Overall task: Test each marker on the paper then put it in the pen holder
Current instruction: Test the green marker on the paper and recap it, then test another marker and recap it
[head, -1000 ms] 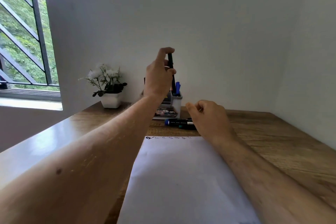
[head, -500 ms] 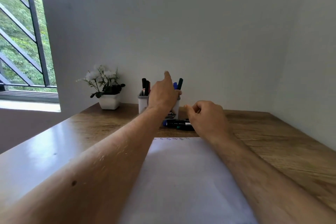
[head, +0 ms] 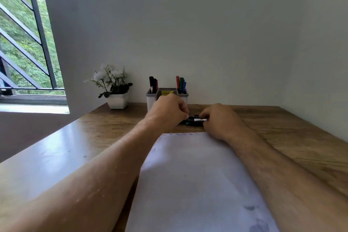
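Wooden surface (head: 282, 128) under a bare wall: the loose markers (head: 194, 119) lie crosswise between both hands. The left hand (head: 167, 111) and right hand (head: 220, 120) curl onto them equally close, grip unclear. Behind stands the pen holder (head: 151, 98); nearer, the paper (head: 197, 184).

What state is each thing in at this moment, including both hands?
Left hand: fingers curled onto the markers on the table.
Right hand: curled at the same markers' other end.
Markers on the table: lying flat, capped.
Pen holder: upright, markers standing in both outer compartments.
Paper: flat, small marks along its far edge.
Flower pot: upright.
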### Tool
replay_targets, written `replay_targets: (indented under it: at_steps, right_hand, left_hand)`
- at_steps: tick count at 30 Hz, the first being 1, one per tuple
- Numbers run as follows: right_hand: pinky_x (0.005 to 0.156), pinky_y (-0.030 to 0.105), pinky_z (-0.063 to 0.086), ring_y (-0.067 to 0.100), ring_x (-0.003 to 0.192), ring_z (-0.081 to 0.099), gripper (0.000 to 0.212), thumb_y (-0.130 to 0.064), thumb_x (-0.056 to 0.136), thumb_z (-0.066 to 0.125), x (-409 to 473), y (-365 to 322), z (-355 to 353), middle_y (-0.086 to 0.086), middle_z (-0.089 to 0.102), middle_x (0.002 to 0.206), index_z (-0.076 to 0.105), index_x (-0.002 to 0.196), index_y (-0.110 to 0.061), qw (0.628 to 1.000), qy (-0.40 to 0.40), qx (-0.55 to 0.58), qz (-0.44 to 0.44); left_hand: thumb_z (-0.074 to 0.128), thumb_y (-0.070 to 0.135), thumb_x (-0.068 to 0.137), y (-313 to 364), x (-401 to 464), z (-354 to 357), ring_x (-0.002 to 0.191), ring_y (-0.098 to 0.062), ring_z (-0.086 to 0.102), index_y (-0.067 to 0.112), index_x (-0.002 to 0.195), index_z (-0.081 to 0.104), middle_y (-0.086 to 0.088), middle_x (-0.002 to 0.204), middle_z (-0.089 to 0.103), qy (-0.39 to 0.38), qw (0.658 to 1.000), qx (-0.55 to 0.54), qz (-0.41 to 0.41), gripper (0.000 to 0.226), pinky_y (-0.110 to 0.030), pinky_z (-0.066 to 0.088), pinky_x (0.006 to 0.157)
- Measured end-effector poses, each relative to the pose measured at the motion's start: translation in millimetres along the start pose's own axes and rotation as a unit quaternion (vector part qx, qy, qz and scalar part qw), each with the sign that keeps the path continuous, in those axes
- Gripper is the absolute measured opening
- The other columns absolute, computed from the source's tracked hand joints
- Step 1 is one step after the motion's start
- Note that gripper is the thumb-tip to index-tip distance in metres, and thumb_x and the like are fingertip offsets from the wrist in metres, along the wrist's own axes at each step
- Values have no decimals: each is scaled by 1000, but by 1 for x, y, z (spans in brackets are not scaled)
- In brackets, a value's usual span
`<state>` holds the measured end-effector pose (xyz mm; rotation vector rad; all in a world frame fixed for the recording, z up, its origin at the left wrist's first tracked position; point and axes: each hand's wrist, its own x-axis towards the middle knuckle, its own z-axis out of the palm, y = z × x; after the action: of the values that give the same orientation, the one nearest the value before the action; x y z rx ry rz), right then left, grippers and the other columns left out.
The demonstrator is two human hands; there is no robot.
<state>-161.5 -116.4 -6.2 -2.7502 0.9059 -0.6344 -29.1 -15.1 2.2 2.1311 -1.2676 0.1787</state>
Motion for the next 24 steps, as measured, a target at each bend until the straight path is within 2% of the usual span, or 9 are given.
replay_targets:
  at_steps: [4,9,13,19,22,24]
  right_hand:
    - [93,34,51,22,110,59,35,-16,88,64,0,5,5,3,64,125,70,121,-29,999,-23,-34,-2]
    - [92,35,51,20,107,58,18,-23,87,70,6,11,11,3,61,123,71,104,-29,1000,-6,-16,-17]
    - [94,37,49,22,108,57,20,-30,90,68,10,11,16,5,58,122,71,110,-28,999,-25,-18,-31]
    - [87,34,47,21,103,54,19,-27,97,59,10,11,17,4,53,113,70,112,-27,997,-28,-24,-64]
    - [75,29,43,18,94,54,16,-21,101,48,11,12,16,-1,45,101,62,108,-27,994,23,48,-91]
    - [68,25,40,9,88,53,19,-21,105,40,12,11,12,-2,47,102,57,111,-26,983,72,144,-94]
  left_hand:
    - [69,17,88,5,-1,13,77,-4,59,22,89,75,13,77,64,4,1000,3,11,8,-24,51,76]
    - [69,18,88,-3,1,12,77,-2,59,23,86,74,13,78,65,16,1000,-18,4,8,-19,47,69]
    - [70,18,86,-10,4,8,81,-7,64,23,86,75,9,83,71,48,999,-17,-3,7,-27,56,77]
    - [66,21,89,-12,6,14,85,-12,65,22,88,75,5,86,72,34,999,-7,3,9,-34,57,81]
    - [51,29,99,-12,7,14,86,-15,66,24,90,71,3,91,71,72,996,-59,2,22,-36,57,80]
    - [38,40,104,-10,6,10,83,-12,66,28,92,68,5,90,71,108,988,-109,8,34,-33,56,78]
